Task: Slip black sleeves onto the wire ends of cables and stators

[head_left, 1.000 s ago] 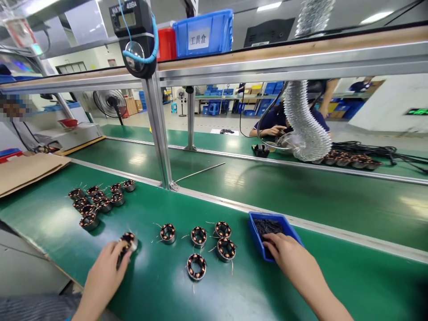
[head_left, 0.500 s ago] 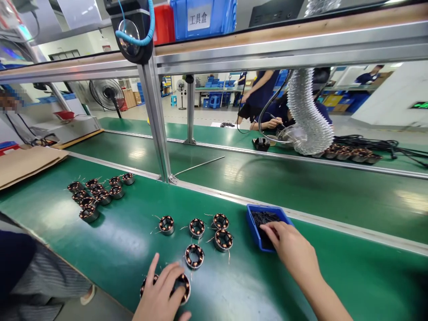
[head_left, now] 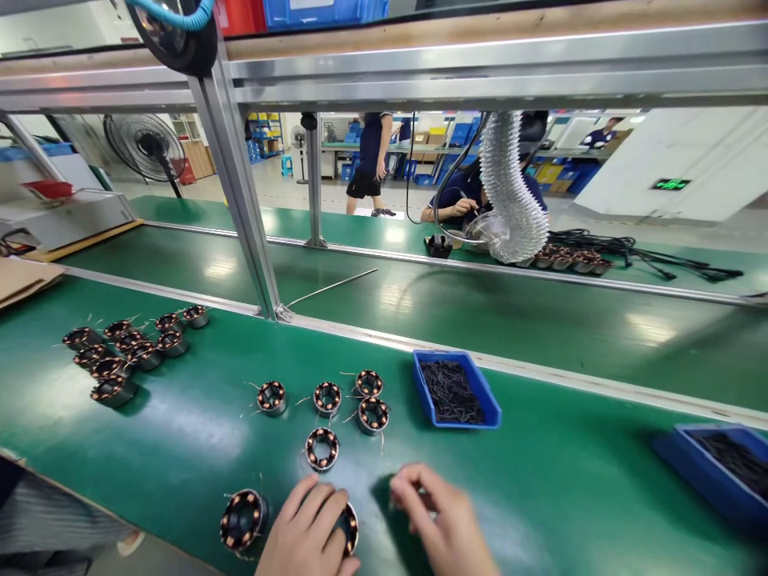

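Note:
At the bottom, my left hand [head_left: 309,528] lies over a ring-shaped motor stator [head_left: 351,530], its fingers curled on it and covering most of it. To its left stands another stator [head_left: 243,522] with copper windings and thin wire ends. My right hand [head_left: 441,512] is just right of it, above the table, thumb and fingers pinched together; whatever is in the pinch is too small and blurred to make out. A blue tray [head_left: 493,418] of short black tubes [head_left: 451,390] sits beyond my right hand. Several stators [head_left: 322,450] stand loosely ahead of my hands.
More stators [head_left: 144,354] are grouped at left on the green table [head_left: 198,432]. A second blue tray [head_left: 678,456] stands at right. A metal post [head_left: 240,184] and rail cross ahead. Beyond, a person's hand [head_left: 462,208] works near a flexible duct [head_left: 510,192].
My right hand has left the blue tray and come back toward my left hand, pinched. My left hand has shifted slightly right, uncovering one stator. The view has turned to the right.

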Demonstrator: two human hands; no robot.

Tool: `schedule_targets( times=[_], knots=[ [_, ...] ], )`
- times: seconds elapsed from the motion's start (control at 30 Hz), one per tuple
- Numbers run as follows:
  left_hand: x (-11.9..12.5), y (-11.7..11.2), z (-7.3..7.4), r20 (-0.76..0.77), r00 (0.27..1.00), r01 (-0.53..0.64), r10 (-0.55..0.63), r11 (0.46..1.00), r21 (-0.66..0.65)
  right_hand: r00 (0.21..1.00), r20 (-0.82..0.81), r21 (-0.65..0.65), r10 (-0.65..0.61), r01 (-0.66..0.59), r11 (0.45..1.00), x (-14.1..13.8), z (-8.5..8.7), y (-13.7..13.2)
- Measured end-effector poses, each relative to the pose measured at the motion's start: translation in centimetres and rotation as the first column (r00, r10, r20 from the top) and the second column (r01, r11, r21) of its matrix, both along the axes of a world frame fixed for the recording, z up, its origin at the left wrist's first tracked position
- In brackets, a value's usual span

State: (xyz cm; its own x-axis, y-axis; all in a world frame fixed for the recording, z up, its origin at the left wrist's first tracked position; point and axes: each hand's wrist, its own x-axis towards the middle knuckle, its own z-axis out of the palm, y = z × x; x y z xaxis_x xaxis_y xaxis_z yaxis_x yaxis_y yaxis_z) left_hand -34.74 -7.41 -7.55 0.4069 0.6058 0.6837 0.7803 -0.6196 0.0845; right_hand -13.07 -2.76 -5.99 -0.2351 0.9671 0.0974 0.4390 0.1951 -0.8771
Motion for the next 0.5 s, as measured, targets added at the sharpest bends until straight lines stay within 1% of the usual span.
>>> schedule_targets(
  times=[0.03, 0.07, 0.13, 0.17, 0.23, 0.37, 0.5],
  knots=[
    [0.2, 0.1, 0.3, 0.0, 1.0, 0.0, 0.0, 1.0, -0.011, 0.999, -0.027, -0.031, 0.027, -0.028, 0.999, -0.8, -0.9, -1.1],
    [0.2, 0.1, 0.4, -0.003, 1.0, -0.01, 0.01, 1.0, -0.029, 0.998, -0.035, -0.033, 0.044, -0.045, 0.998, -1.3, -1.7, -1.9],
    [0.3, 0.0, 0.6, -0.015, 0.999, -0.029, 0.028, 0.998, -0.059, 0.999, -0.027, 0.022, 0.043, -0.043, 0.999, -1.9, -2.7, -2.8],
    [0.3, -0.1, 0.5, -0.022, 0.999, -0.032, 0.031, 0.997, -0.072, 0.999, -0.018, 0.065, 0.038, -0.037, 0.997, -2.0, -2.9, -3.0],
    [0.2, -0.2, 0.4, -0.03, 0.999, -0.033, 0.03, 0.995, -0.09, 1.0, -0.002, 0.154, 0.03, -0.029, 0.988, -1.9, -2.8, -3.0],
    [0.2, -0.3, 0.3, -0.029, 0.999, -0.04, 0.037, 0.994, -0.099, 0.998, 0.043, 0.303, 0.035, -0.046, 0.952, -1.9, -1.9, -2.6],
    [0.3, -0.4, 0.3, -0.022, 0.999, -0.052, 0.05, 0.993, -0.109, 0.996, 0.074, 0.393, 0.045, -0.071, 0.917, -2.2, -1.7, -2.5]
  ],
)
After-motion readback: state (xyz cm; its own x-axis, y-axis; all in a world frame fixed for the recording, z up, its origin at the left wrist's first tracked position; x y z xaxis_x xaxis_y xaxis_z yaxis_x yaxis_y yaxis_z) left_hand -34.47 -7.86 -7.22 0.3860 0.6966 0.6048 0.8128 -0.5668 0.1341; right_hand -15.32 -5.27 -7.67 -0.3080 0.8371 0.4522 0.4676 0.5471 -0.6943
